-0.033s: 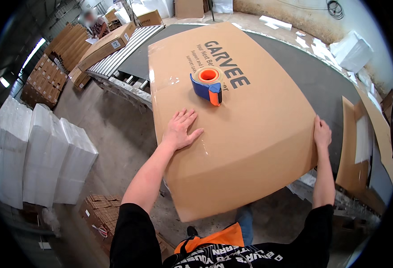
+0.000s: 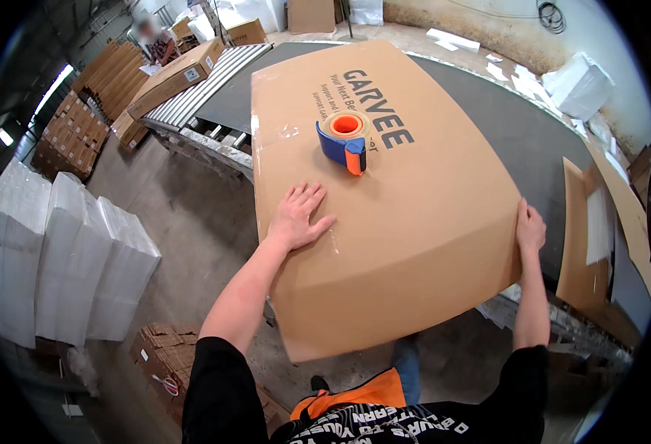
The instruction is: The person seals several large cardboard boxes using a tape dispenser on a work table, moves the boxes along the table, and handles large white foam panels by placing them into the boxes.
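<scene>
A large, flat cardboard box (image 2: 414, 207) lies across the conveyor in front of me, its near corner jutting out over the edge toward my body. My left hand (image 2: 296, 218) rests flat on its top near the left edge, fingers stretched out. At the right edge my right hand (image 2: 531, 228) grips the box, its fingers curled at the side and partly hidden. A blue and orange tape dispenser (image 2: 342, 144) with a roll of tape sits on top of the box, beyond my left hand and touched by neither hand.
Under the box runs a dark conveyor belt (image 2: 481, 92), meeting a roller section (image 2: 192, 89) with a long carton (image 2: 177, 78). White foam blocks (image 2: 70, 259) stand at left. Opened cardboard (image 2: 578, 237) leans at right. Another person (image 2: 164, 48) is at the far left.
The box has turned slightly clockwise: its far left corner has shifted right and its near corner left. Both hands keep their places on it.
</scene>
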{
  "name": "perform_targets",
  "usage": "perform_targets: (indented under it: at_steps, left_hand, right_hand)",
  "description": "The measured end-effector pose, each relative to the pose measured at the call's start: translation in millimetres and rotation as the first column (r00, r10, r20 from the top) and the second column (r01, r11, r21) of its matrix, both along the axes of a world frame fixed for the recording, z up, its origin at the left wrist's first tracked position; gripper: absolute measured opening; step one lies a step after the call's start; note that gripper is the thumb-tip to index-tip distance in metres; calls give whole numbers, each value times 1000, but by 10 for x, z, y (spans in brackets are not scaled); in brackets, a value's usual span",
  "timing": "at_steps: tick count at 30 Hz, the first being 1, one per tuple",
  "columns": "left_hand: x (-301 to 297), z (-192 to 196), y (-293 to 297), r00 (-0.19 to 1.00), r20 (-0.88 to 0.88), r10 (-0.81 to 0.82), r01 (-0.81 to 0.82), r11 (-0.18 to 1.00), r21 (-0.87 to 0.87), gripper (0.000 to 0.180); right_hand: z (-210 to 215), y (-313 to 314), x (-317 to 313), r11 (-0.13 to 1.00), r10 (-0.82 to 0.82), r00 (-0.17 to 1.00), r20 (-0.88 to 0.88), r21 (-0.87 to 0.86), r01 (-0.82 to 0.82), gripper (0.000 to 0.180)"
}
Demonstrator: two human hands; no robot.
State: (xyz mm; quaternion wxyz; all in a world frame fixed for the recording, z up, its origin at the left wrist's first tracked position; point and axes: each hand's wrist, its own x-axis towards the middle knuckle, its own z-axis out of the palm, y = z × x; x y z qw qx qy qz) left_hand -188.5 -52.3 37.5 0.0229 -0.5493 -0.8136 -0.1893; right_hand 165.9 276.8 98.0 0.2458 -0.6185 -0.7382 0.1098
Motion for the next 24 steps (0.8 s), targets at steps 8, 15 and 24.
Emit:
perform_targets:
  at_steps: [8,15,24]
  left_hand:
    - [191,489,-1508,989,-28,-145,120,899,-422,127]
    - [-114,135,-1302,903,-229,-363,293,912,-288,108]
    - [-139,-38,-888,874,-454,-174,285,940,188,68]
  right_hand:
    - [-229,-2702,-240,983,-142,965,-222,80,163,34]
    - [-1090,-2607,-562,838,-156,916,-369,441,320,51]
    - [-1349,-2164,-447,864,261,784,-563,499,71,56]
